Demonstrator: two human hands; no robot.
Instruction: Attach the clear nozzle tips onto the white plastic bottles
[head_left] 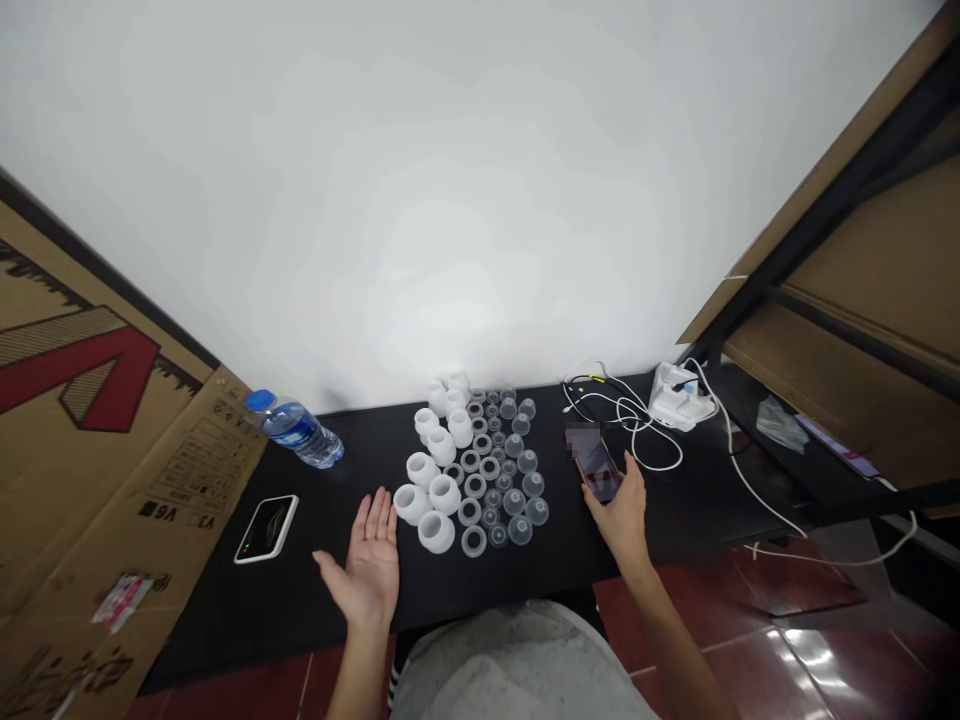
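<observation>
Palm up, my left hand (369, 568) rests at the front of the table with its fingers stretched out and nothing in it. Just to its right are several white round-bellied jars (436, 531) with open mouths. Beside the jars run columns of translucent ring-shaped collars (474, 541), small clear discs (498, 535) and clear dome-shaped caps (520, 529). On the far side of these, my right hand (627, 515) is closed around the lower edge of a smartphone (598, 468), thumb on one side and fingers on the other. The phone's screen faces up and looks dark.
A water bottle (300, 432) with a blue cap lies at the back left, above a white-framed device (267, 529). White cables (637, 415) and a white power strip (679, 396) lie at the back right. Cardboard (180, 480) stands along the left; a black table (300, 610) supports everything.
</observation>
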